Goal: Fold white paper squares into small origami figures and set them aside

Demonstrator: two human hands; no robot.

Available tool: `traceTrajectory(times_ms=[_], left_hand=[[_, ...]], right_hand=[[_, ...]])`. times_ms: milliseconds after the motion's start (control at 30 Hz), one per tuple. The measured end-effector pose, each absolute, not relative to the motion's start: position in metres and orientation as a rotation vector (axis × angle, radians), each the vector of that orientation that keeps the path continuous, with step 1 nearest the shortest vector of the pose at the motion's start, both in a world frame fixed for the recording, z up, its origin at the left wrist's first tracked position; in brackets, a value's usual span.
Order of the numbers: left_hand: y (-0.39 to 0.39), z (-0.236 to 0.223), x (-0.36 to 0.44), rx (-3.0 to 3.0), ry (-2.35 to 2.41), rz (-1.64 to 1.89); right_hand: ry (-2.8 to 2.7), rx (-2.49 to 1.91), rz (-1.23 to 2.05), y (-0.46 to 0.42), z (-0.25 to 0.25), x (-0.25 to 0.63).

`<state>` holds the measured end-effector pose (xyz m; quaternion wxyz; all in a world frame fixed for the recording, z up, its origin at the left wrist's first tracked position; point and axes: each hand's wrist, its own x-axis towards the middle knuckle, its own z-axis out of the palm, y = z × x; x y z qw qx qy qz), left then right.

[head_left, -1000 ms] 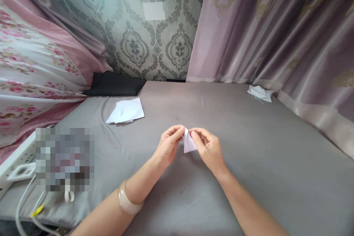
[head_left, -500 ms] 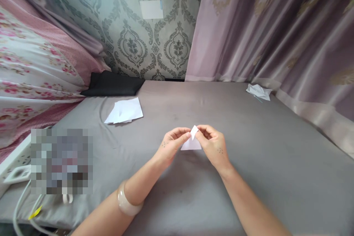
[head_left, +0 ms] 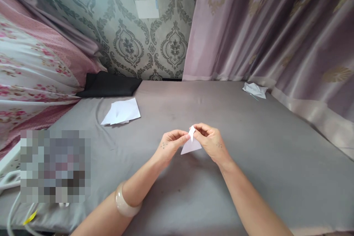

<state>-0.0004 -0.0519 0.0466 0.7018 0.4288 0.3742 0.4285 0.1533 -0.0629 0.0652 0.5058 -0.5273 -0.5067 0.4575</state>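
A small piece of white paper (head_left: 191, 146) is held in the air between both hands, over the grey cloth-covered surface (head_left: 171, 199). Its top corner is folded over into a narrow flap, and its lower part spreads out like a triangle. My left hand (head_left: 171, 146) pinches the paper's left side between thumb and fingers, a pale bangle on that forearm. On the other side, my right hand (head_left: 211, 141) pinches the flap near the top. The fingertips partly hide the fold.
A stack of white paper sheets (head_left: 121, 111) lies at the left, in front of folded black cloth (head_left: 110, 84). Crumpled or folded white papers (head_left: 254, 90) lie far right. A white power strip (head_left: 11, 160) and cables sit at the left edge, beside a blurred-out patch. Curtains (head_left: 235, 37) hang behind.
The view has shifted slightly, so the surroundings sit a little further left. Both hands keep their pinch; the paper's lower edge has tilted, its left corner now lower.
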Motion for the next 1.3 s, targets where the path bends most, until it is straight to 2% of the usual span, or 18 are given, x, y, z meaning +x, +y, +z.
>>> traceTrajectory(times_ms=[733, 1167, 1300], left_hand=[[-0.048, 0.042, 0.001, 0.887, 0.856, 1.105], [-0.049, 0.043, 0.002, 0.882, 0.881, 1.136], [-0.048, 0.044, 0.001, 0.863, 0.932, 1.149]], right_hand=[[-1.271, -1.263, 1.24, -0.067, 0.069, 0.147], [-1.304, -1.28, 1.153, -0.065, 0.054, 0.142], [-1.317, -1.296, 0.992, -0.067, 0.053, 0.136]])
